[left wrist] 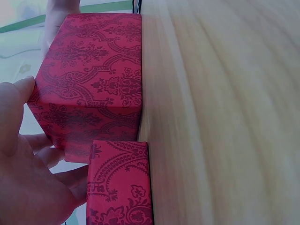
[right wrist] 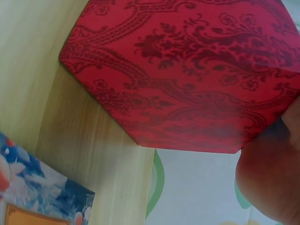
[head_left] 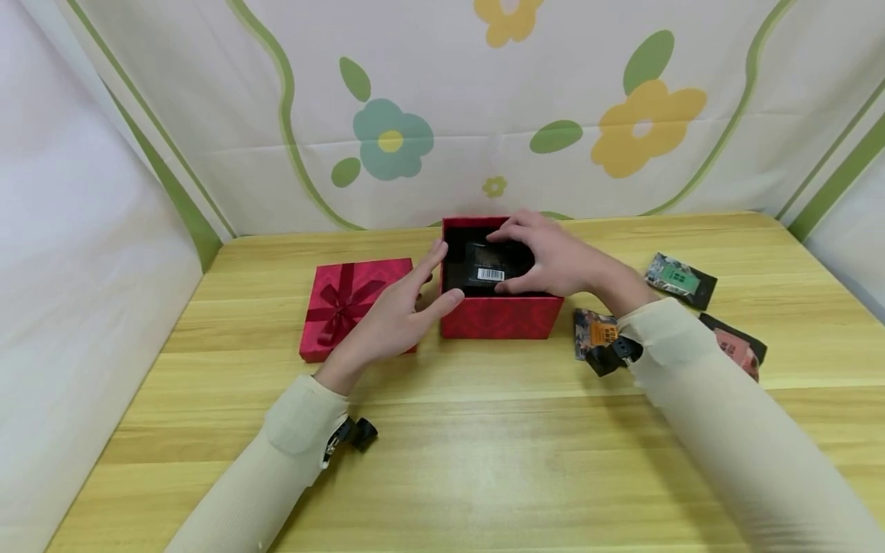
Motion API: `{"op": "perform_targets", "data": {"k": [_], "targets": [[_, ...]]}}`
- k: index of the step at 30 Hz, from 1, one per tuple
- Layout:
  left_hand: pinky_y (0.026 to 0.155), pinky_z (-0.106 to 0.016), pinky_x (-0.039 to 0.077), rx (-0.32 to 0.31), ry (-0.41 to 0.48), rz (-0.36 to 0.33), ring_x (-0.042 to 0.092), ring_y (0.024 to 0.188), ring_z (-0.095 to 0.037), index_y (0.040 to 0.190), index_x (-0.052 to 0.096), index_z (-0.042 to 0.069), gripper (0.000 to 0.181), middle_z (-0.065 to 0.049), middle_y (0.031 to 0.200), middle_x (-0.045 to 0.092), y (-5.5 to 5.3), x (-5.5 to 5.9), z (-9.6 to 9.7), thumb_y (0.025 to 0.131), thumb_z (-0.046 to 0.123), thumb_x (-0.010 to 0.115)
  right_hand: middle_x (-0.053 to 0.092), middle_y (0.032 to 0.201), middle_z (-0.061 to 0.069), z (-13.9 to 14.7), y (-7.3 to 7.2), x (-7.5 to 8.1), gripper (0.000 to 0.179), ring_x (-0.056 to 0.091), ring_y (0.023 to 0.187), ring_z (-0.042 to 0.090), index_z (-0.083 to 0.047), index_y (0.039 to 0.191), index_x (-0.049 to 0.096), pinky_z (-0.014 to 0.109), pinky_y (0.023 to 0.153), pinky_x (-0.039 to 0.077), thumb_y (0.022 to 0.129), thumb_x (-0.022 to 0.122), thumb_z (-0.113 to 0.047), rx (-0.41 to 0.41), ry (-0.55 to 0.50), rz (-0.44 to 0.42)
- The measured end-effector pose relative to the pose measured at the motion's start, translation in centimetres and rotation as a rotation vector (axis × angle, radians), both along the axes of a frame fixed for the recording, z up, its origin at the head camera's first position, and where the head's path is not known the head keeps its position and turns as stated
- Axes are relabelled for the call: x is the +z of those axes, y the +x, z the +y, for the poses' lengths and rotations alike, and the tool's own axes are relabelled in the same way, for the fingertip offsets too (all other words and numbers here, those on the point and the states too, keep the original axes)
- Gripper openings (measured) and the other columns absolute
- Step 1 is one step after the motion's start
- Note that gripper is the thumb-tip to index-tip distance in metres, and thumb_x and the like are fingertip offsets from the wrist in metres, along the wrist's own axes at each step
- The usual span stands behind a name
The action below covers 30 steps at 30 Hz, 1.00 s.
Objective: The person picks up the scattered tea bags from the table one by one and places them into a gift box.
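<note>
A red patterned gift box point(head_left: 501, 318) stands without its lid at the back middle, its inside black. Within it lies a black packet point(head_left: 477, 257) with a white barcode label. My right hand point(head_left: 553, 257) reaches over the box's right side and holds the packet between thumb and bent fingers. My left hand point(head_left: 394, 315) is at the box's left side, fingers nearly straight. In the left wrist view, its thumb point(left wrist: 26, 89) meets the rim and the other fingers lie along the side wall. Close to that hand sits the red lid point(head_left: 346, 307) with a dark red ribbon bow.
Right of the box lie several flat packets: one with an orange label point(head_left: 594, 334), partly under the right wrist, one with a green label point(head_left: 681, 278) and one with a pink label point(head_left: 736, 346). A flowered cloth point(head_left: 456, 107) hangs behind the wooden table point(head_left: 484, 461).
</note>
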State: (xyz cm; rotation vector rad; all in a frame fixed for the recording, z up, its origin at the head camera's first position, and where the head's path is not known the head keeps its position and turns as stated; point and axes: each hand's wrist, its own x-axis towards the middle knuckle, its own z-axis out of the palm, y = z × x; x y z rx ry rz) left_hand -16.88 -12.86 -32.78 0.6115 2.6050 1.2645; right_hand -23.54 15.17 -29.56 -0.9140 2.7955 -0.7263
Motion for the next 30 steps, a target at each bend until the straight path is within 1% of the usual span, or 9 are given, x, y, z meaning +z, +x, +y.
{"op": "perform_targets", "data": {"k": [6,12,22,26,28,30], "targets": [[0.129,-0.053,0.033,-0.01,-0.003,0.01,0.031,0.163,-0.026,0.171,0.014,0.039,0.082,0.024,0.176,0.009,-0.09,-0.01,0.15,0.105,0.059,0.057,0.054,0.147,0.015,0.02,0.15,0.05,0.075,0.046,0.14,0.035,-0.007,0.15,0.059,0.058,0.12,0.037,0.086,0.087,-0.033,0.006,0.049,0.027],[0.13,-0.053,0.032,-0.011,-0.004,0.015,0.031,0.163,-0.026,0.171,0.014,0.038,0.082,0.024,0.176,0.009,-0.16,0.02,0.11,0.105,0.058,0.057,0.057,0.145,0.016,-0.27,0.15,0.13,0.071,0.047,0.14,0.037,-0.007,0.149,0.06,0.06,0.119,0.035,0.087,0.085,-0.034,0.024,0.121,0.067],[0.129,-0.055,0.033,-0.011,-0.008,0.019,0.033,0.162,-0.029,0.171,0.014,0.039,0.082,0.022,0.177,0.009,0.01,0.12,0.06,0.105,0.058,0.058,0.057,0.147,0.013,-0.47,0.16,0.04,0.068,0.045,0.141,0.037,-0.009,0.147,0.062,0.058,0.12,0.032,0.088,0.086,-0.034,0.024,0.17,0.065],[0.129,-0.055,0.033,-0.015,-0.004,0.021,0.033,0.162,-0.028,0.171,0.013,0.039,0.082,0.021,0.177,0.009,-0.05,0.04,0.08,0.105,0.057,0.057,0.056,0.15,0.012,-0.36,0.15,0.03,0.07,0.044,0.144,0.037,-0.01,0.147,0.062,0.059,0.12,0.032,0.087,0.086,-0.037,0.035,0.163,0.065],[0.13,-0.054,0.032,-0.015,-0.006,0.022,0.032,0.162,-0.027,0.171,0.013,0.04,0.081,0.022,0.177,0.009,-0.07,-0.01,0.1,0.105,0.058,0.057,0.055,0.152,0.012,-0.16,0.11,-0.07,0.068,0.042,0.145,0.037,-0.011,0.147,0.063,0.06,0.122,0.031,0.089,0.085,-0.039,0.036,0.123,0.055],[0.13,-0.054,0.032,-0.015,-0.01,0.025,0.033,0.162,-0.026,0.17,0.012,0.043,0.08,0.023,0.177,0.008,-0.1,-0.04,0.12,0.105,0.059,0.056,0.054,0.154,0.011,0.17,0.15,-0.2,0.066,0.041,0.147,0.036,-0.012,0.147,0.063,0.06,0.123,0.031,0.09,0.084,-0.04,0.025,0.048,0.039]]}}
